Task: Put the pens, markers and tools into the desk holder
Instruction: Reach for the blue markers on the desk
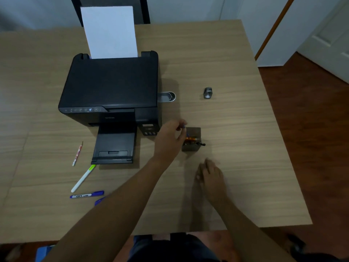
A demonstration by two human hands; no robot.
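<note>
Just right of the left hand [171, 138] stands the holder [191, 139]; its fingers pinch something small, blurred; right hand [211, 176] rests loosely open.

Light wood-grain table [236, 63] takes up most of the view, dark reddish wood floor [311, 129] on the right. White walls [255, 12], a white panelled door [332, 40] far right, dark chair [139, 8] behind the table. Lighting's pretty dim.

Matt wood-grain table [236, 63], matt black plastic printer [111, 84].
</note>
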